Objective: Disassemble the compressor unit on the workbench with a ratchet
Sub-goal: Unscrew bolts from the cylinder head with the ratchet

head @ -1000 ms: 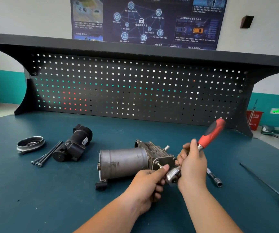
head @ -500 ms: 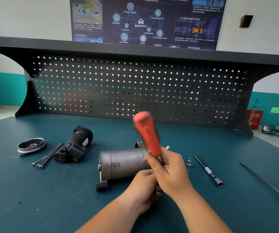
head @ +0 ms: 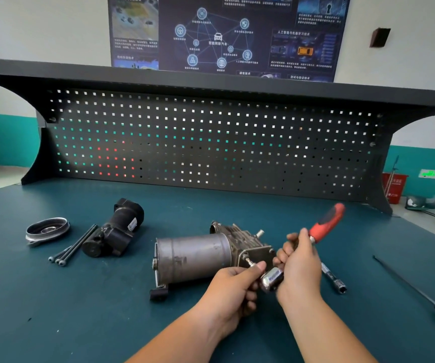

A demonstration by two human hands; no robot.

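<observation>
The compressor unit [head: 195, 255], a grey metal cylinder with a cast housing at its right end, lies on its side on the green workbench [head: 80, 323]. A ratchet [head: 326, 226] with a red handle points up and to the right; its chrome head [head: 271, 279] sits on a bit at the housing's near right corner. My right hand [head: 300, 263] grips the ratchet just below the red handle. My left hand [head: 232, 289] holds the ratchet head, thumb lying along the bit toward the housing.
At the left lie a black motor part [head: 114, 231], two long bolts [head: 72, 247] and a round metal cover [head: 47, 229]. An extension bar [head: 334, 280] lies right of my hands, a yellow-handled screwdriver [head: 420, 294] at the far right. The pegboard [head: 211, 142] stands behind.
The red handle swung from right to upright over the compressor, then back out to the right. My left hand stayed at the ratchet head. The compressor stayed put.
</observation>
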